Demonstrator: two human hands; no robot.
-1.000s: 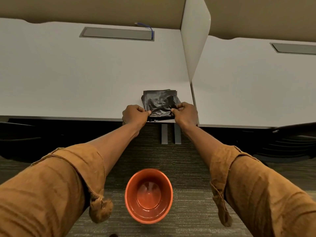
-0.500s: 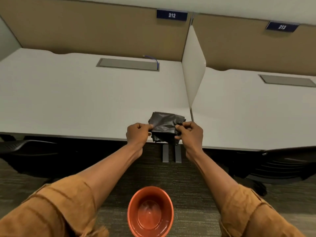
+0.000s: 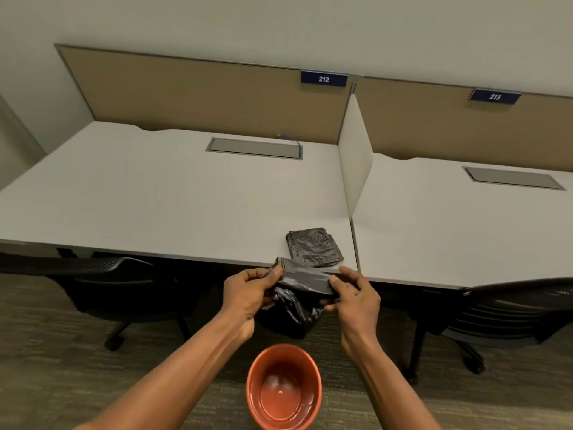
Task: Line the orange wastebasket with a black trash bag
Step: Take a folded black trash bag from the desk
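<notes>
The orange wastebasket [image 3: 283, 387] stands empty on the carpet below my arms, its mouth facing up. Above it, in front of the desk edge, I hold a black trash bag [image 3: 299, 291] that is partly unfolded and hangs down crumpled. My left hand [image 3: 249, 293] pinches its left side and my right hand [image 3: 355, 301] pinches its right side. A stack of folded black bags [image 3: 313, 247] lies on the desk near its front right corner, just beyond my hands.
The white desk [image 3: 161, 206] spans the view, with a white divider panel [image 3: 353, 162] to a second desk [image 3: 459, 225] on the right. Black office chairs sit under the desks at left [image 3: 102, 274] and right [image 3: 508, 308]. Grey carpet surrounds the wastebasket.
My hands have lifted one bag off the stack and pulled it back past the desk edge, where it has started to unfold. The view has tilted up, showing the partition wall.
</notes>
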